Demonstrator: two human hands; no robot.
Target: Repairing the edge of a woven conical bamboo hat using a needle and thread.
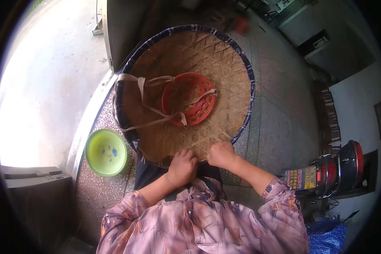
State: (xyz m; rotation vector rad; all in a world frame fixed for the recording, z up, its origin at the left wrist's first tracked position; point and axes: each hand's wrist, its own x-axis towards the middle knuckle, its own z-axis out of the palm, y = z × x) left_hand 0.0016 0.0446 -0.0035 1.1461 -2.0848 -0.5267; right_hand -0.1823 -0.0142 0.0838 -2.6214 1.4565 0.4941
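Before the person, a woven basket (235,95) holds a red basket (201,112) (pale straps (141,86) cross both); a green basin (106,166) stands leftward. At the near rim, the left hand (183,165) half-curls, grip unclear; the right hand (221,155) is fisted, contents hidden.

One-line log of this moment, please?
left hand: at woven basket; right hand: fist at its rim; inside: red basket; floor: green basin

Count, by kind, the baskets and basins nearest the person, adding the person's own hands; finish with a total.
Woven basket: 1
Red slotted basket: 1
Green basin: 1
Hands: 2 (left hand, right hand)
Total: 5
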